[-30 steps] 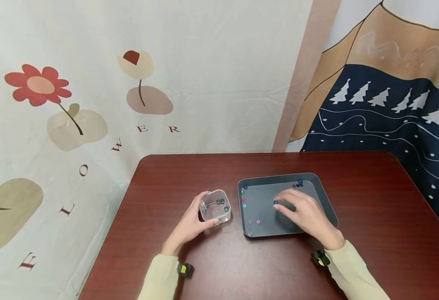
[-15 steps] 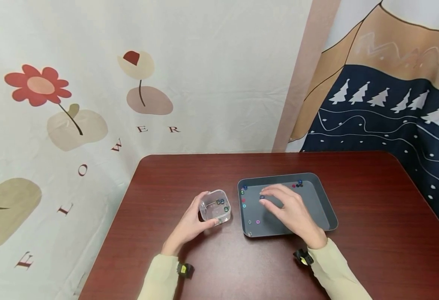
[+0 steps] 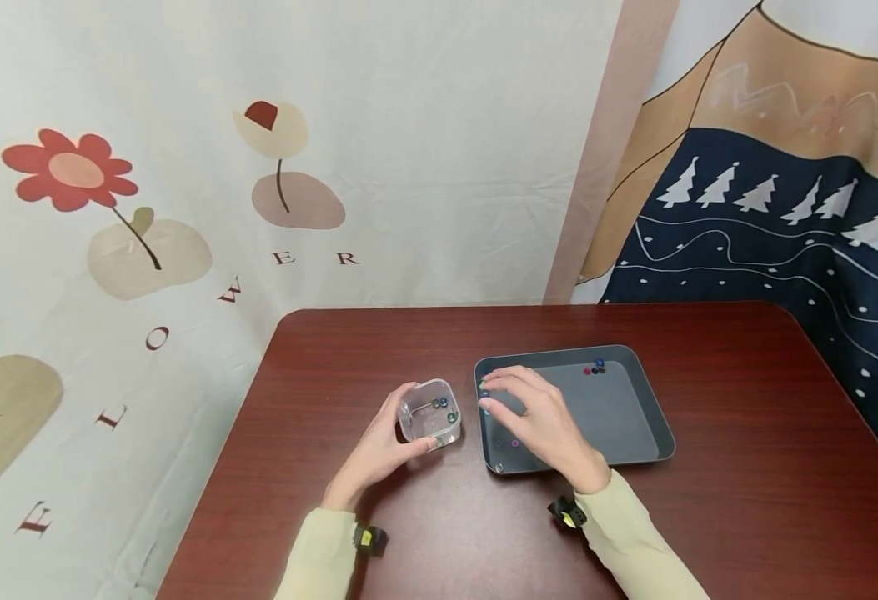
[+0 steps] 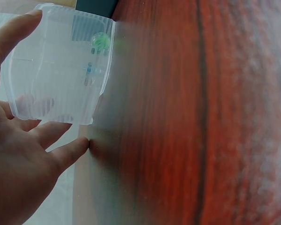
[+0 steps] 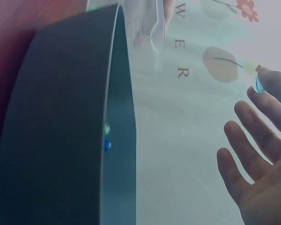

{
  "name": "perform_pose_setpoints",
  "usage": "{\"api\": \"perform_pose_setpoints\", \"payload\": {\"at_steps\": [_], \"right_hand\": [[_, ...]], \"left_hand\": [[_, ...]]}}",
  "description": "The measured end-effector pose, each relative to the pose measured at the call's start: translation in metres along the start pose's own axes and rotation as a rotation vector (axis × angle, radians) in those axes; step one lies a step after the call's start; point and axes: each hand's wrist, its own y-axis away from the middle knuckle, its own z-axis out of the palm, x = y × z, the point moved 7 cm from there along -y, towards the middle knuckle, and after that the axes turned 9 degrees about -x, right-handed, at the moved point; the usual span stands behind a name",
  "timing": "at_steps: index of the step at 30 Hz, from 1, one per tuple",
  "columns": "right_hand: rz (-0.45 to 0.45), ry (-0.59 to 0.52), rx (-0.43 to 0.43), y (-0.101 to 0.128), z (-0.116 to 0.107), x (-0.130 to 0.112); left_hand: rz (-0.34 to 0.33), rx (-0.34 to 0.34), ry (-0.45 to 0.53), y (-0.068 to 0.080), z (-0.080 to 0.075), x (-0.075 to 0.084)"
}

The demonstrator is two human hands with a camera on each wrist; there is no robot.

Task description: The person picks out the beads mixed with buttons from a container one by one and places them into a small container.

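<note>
My left hand grips a small clear plastic container on the dark red table; several coloured beads lie inside it. The left wrist view shows that hand's fingers curled round the ribbed container. My right hand hovers over the left end of a dark grey tray, close to the container. It pinches a small blue bead at its fingertips, and the other fingers are spread. Loose beads lie in the tray's far corner, and a purple bead lies near its front.
The red-brown table stretches wide to the right and behind the tray. Printed cloth hangs behind the table and on its left. The right wrist view shows the tray's wall with two small beads at its rim.
My right hand has moved left across the tray with the blue bead, from the tray's middle to its left end. The left hand and container have stayed still.
</note>
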Motion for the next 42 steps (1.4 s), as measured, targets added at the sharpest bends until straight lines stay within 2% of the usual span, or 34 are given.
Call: {"api": "perform_pose_setpoints", "payload": {"at_steps": [6, 11, 25, 30, 36, 42], "right_hand": [[-0.004, -0.022, -0.026, -0.010, 0.017, -0.004], [-0.030, 0.001, -0.048, -0.018, 0.032, -0.006], [-0.044, 0.177, -0.163, -0.029, 0.069, -0.008], [-0.027, 0.209, -0.207, -0.030, 0.076, -0.006], [0.004, 0.194, -0.235, -0.030, 0.080, 0.000], [0.002, 0.152, -0.206, -0.029, 0.071, -0.002]], "left_hand": [[0.011, -0.008, 0.017, 0.000, 0.000, 0.000], [0.026, -0.011, 0.028, 0.000, -0.001, 0.001], [0.027, -0.009, 0.008, 0.000, -0.001, 0.000], [0.040, -0.004, 0.001, 0.000, 0.000, -0.001], [0.067, -0.006, -0.019, -0.001, 0.000, -0.002], [0.057, -0.015, -0.003, -0.002, -0.001, -0.001]]}}
